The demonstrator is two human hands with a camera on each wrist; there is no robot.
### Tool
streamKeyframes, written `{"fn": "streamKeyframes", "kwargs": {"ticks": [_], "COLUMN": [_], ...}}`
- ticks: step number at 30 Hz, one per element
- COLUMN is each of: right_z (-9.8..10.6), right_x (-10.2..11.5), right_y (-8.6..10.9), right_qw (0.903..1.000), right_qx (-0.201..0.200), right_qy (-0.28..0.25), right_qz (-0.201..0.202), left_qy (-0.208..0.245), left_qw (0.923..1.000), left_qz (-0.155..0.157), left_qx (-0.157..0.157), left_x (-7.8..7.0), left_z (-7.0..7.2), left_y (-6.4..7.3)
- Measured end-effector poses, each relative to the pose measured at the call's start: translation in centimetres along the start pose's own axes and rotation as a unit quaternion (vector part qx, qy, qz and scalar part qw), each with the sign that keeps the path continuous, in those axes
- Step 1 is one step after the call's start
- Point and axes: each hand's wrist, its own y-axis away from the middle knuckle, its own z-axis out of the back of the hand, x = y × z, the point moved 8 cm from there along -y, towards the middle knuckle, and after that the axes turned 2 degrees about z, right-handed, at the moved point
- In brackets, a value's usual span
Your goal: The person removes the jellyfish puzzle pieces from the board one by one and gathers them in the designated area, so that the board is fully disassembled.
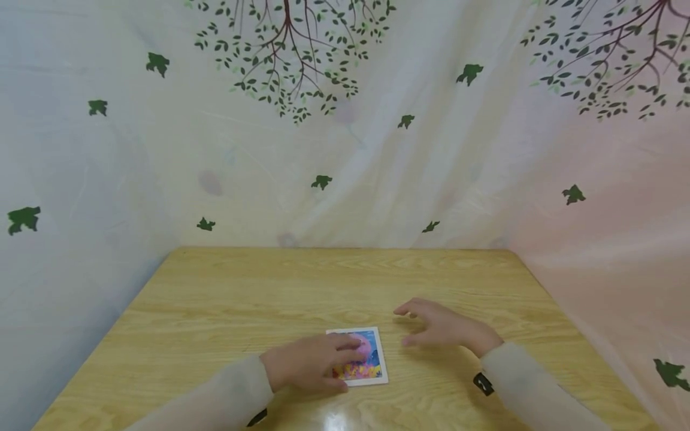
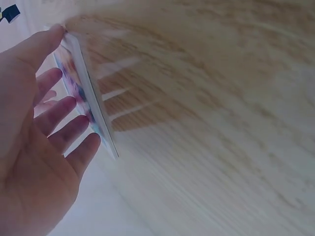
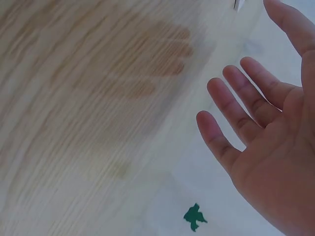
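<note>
A square picture card (image 1: 372,372) with a white border lies on the wooden table; its print is blue, pink and yellow. My left hand (image 1: 309,361) is over the left part of it, fingers loosely spread and thumb near its front edge. In the left wrist view the card (image 2: 81,83) appears edge-on as a thin slab beside the relaxed fingers (image 2: 61,113), and the thumb tip overlaps its end. Right of the card, my right hand (image 1: 447,326) hovers low over the table with fingers spread and nothing in them. Its palm (image 3: 275,162) shows bare in the right wrist view.
The wood-grain table (image 1: 259,287) reaches back to a pale cloth backdrop (image 1: 259,173) printed with branches and green birds. Cloth also hangs along the left and right sides. A small dark device (image 1: 483,384) is at the right cuff.
</note>
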Motion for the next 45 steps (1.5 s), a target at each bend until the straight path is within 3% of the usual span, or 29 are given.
{"fn": "streamKeyframes", "kwargs": {"ticks": [9, 21, 31, 45], "right_z": [-1.9, -2.9, -2.7, -2.3], "right_x": [1.7, 3.1, 2.8, 3.1], "right_y": [-1.7, -3.2, -3.7, -4.0], "right_qw": [0.9992, 0.9990, 0.9980, 0.9967], "right_qx": [0.009, 0.000, -0.002, 0.000], "right_qy": [-0.024, 0.030, 0.061, 0.075], "right_qz": [0.029, 0.035, -0.015, -0.031], "left_qy": [-0.011, -0.001, 0.013, 0.026], "left_qw": [0.9998, 0.9996, 0.9995, 0.9991], "left_qz": [-0.010, -0.007, 0.005, 0.002], "left_qx": [0.013, 0.029, 0.027, 0.034], "left_x": [-0.3, 0.2, 0.6, 0.8], "left_z": [0.0, -0.1, 0.0, 0.1], "left_y": [-0.4, -1.2, -1.4, -2.0]}}
